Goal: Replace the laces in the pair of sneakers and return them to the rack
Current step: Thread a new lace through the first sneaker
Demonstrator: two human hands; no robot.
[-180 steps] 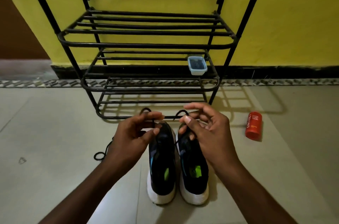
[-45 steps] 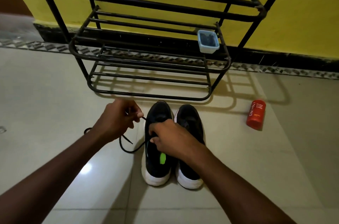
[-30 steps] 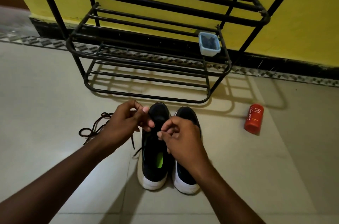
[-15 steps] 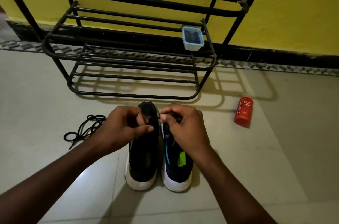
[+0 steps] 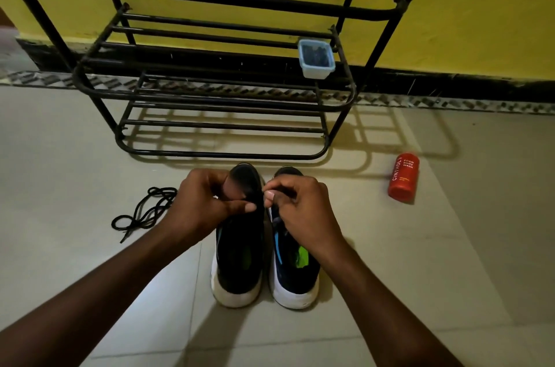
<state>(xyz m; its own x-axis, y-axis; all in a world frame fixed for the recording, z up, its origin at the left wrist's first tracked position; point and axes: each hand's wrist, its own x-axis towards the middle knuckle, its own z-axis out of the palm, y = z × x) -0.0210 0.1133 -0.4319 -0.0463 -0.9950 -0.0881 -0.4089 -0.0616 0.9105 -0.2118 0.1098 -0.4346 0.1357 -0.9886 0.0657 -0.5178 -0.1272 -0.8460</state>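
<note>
On a pale, glossy tiled floor (image 5: 420, 261), in front of a yellow wall (image 5: 480, 6) with a black skirting (image 5: 450, 81) and a patterned strip at its foot, a black metal shoe rack (image 5: 210, 155) stands against the wall. A small clear tub (image 5: 316, 60) with dark contents sits at the right end of one of its shelves. A red bottle (image 5: 404, 176) lies on its side on the tiles, at about two o'clock from the shoes and well apart from them.

The left sneaker (image 5: 238, 261) and the right sneaker (image 5: 295, 276) stand side by side on the floor, nearly touching. Their white heels face the person and their toes point to twelve o'clock, just short of the rack's bottom bar.

The left hand (image 5: 201, 204) hangs over the front of the left sneaker, its fingers curled and its thumb stretched towards three o'clock across the dark upper. Whether it grips anything cannot be told.

The right hand (image 5: 303, 210) is over the front of the right sneaker, with fingers bunched and thumb tip meeting forefinger near the gap between the shoes. What it pinches, if anything, is too dark to make out.

A loose lace (image 5: 144, 213), black and tangled, lies on the tiles at nine o'clock of the left hand, just beside the wrist.
</note>
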